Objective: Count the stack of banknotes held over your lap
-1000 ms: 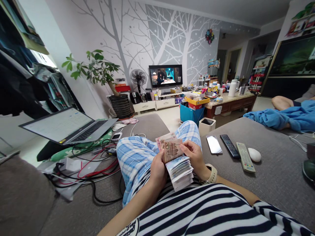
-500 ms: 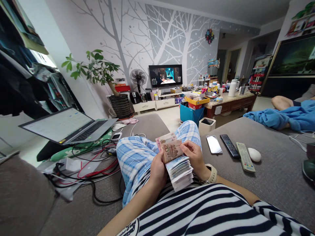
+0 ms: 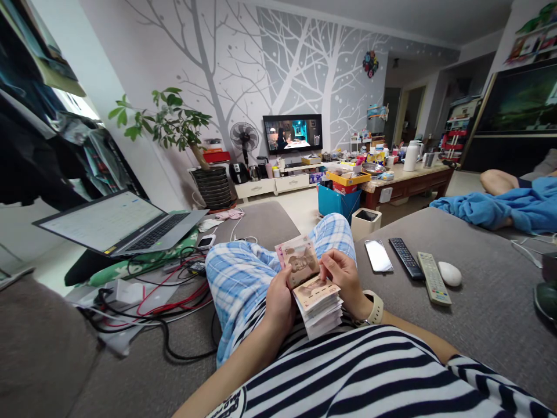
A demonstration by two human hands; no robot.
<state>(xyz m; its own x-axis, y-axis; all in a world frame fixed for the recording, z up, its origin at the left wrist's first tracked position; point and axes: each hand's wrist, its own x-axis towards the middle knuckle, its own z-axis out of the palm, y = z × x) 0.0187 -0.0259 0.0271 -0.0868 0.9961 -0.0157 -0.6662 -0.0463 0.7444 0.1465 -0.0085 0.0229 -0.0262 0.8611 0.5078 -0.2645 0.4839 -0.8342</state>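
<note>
My left hand (image 3: pixel 279 299) is closed around the left side of a folded stack of banknotes (image 3: pixel 321 318), held over my lap. Brownish notes (image 3: pixel 300 261) with a printed portrait stand folded up at the far side, with a pinkish edge behind them. On the near side, an orange-brown note lies on top of the thick fanned pile. My right hand (image 3: pixel 346 281), with a pale watch (image 3: pixel 375 307) on its wrist, has thumb and finger pinched at the right edge of the notes, by the fold.
To my right on the grey sofa lie a phone (image 3: pixel 378 256), a black remote (image 3: pixel 406 258), a beige remote (image 3: pixel 434 278) and a white mouse (image 3: pixel 449 274). An open laptop (image 3: pixel 108 223) and tangled cables (image 3: pixel 165 319) are at left. Another person's knee (image 3: pixel 499 181) shows at far right.
The brown 20 note with a building on it and the blue note below have given way to a portrait note and an orange-brown one. My right fingers have moved slightly nearer the fold.
</note>
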